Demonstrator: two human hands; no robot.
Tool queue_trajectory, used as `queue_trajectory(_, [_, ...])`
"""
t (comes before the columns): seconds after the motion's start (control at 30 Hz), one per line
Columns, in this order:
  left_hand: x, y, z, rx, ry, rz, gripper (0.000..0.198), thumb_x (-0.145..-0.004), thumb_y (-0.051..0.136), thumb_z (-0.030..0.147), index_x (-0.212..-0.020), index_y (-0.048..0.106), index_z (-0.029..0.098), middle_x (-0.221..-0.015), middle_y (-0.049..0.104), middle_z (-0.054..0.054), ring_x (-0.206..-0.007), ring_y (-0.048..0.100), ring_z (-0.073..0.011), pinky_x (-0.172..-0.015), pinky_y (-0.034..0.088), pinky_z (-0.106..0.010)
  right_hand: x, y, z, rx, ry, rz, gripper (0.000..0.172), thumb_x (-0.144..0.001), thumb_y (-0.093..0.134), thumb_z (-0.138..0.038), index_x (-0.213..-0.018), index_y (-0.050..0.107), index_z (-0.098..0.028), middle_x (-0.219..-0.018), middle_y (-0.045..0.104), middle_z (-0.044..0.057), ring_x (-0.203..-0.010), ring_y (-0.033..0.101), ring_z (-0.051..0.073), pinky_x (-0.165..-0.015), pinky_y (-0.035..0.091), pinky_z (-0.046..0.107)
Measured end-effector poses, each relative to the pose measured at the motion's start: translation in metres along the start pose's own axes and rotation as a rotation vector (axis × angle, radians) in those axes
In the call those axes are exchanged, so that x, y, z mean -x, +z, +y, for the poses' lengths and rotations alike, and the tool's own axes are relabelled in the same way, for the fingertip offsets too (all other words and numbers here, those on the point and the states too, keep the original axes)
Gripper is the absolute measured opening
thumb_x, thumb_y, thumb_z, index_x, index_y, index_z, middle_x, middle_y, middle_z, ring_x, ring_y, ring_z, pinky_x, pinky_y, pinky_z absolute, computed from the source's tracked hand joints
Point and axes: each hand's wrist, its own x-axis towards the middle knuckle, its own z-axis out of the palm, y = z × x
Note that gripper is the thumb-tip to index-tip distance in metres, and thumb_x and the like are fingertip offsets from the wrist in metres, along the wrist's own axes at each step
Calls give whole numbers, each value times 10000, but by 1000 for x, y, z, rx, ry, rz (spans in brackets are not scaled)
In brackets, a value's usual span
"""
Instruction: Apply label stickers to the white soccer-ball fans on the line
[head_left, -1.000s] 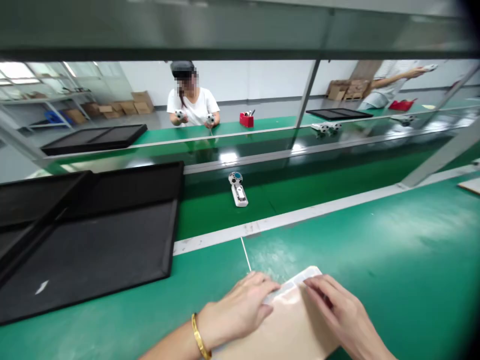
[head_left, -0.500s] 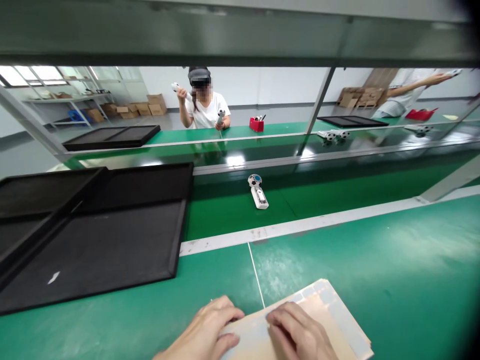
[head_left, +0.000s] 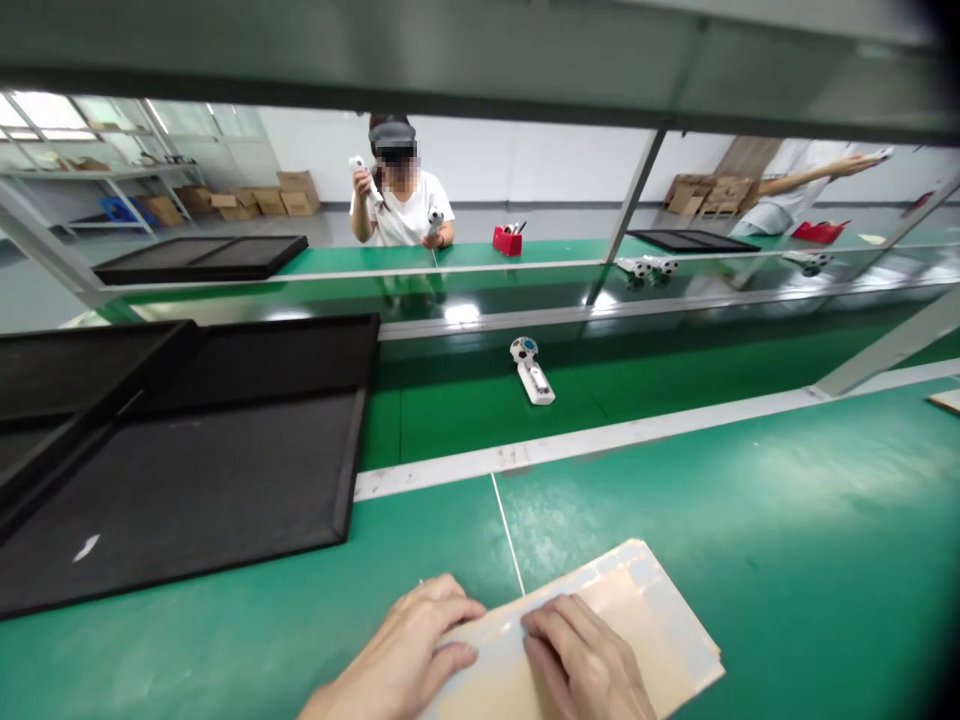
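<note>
Sheet stack (head_left: 652, 610) | left hand (head_left: 405, 650), right hand (head_left: 589, 665): fingers flat on it, gripping nothing | both back from far edge

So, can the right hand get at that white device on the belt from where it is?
Probably yes, with a forward stretch. The right hand rests on the stack of sheets, and only bare green table lies between it and the white device; nothing blocks the way.
</note>
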Motion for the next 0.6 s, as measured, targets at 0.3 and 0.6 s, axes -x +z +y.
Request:
queue_trajectory(0.3, [-4,1,-1,-31,80,18,255,-899,550,250,-1138,636,263,-1049,629,-24,-1006,574,-204,-908,419,-311,-5,-16,-11,-73,93,-32,201,-907,479,-109,-922,678,-134,-824,672,96,-769,640,210,-687,541,338])
queue_trajectory(0.6, [-4,0,2,-23,76,18,242,-905,547,254,-1132,632,266,-1052,622,-19,-1012,566,-195,-913,421,-311,-6,-15,-10,-95,100,-48,190,-902,482,-87,-919,657,-159,-818,656,81,-778,622,210,-712,520,336])
